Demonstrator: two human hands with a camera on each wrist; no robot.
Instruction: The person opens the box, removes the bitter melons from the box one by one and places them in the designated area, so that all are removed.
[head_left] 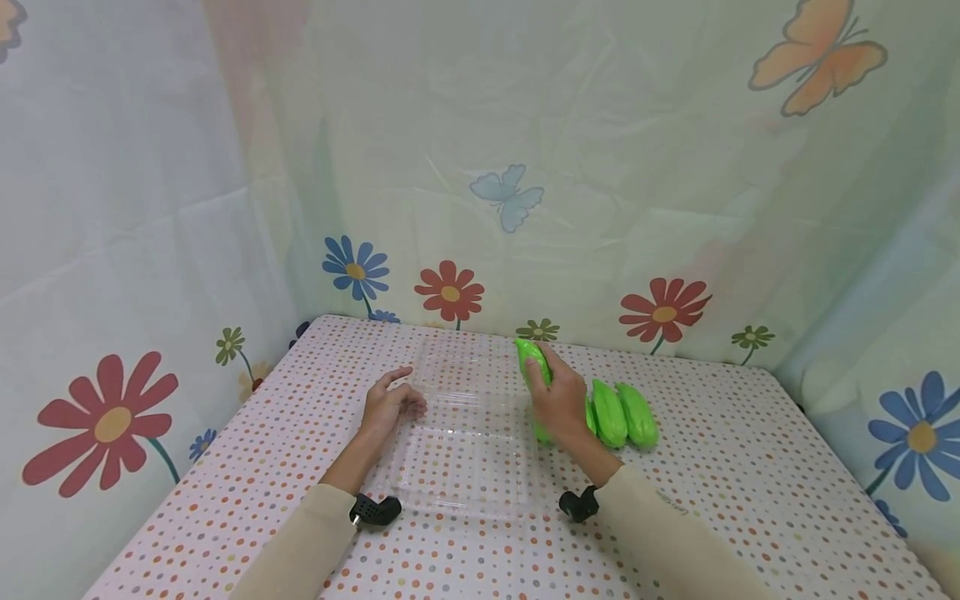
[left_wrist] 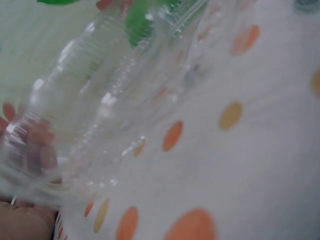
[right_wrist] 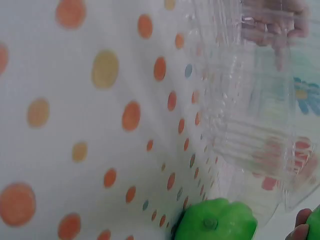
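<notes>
My right hand grips a long, ridged green fruit-like piece between thumb and fingers, raised over the right side of a clear plastic clamshell container. At the right wrist view's lower corner, that hand's fingertips show on it. The container's lid lies folded back on the far side. My left hand is at the container's left edge, thumb extended and fingers loosely bent by the wall. Through the clear plastic, the left wrist view shows some of its fingers.
Several more green pieces lie side by side right of the container, partly hidden behind my right hand and forearm. The table has a dotted cover. A printed cloth with flowers and butterflies hangs along the back and sides.
</notes>
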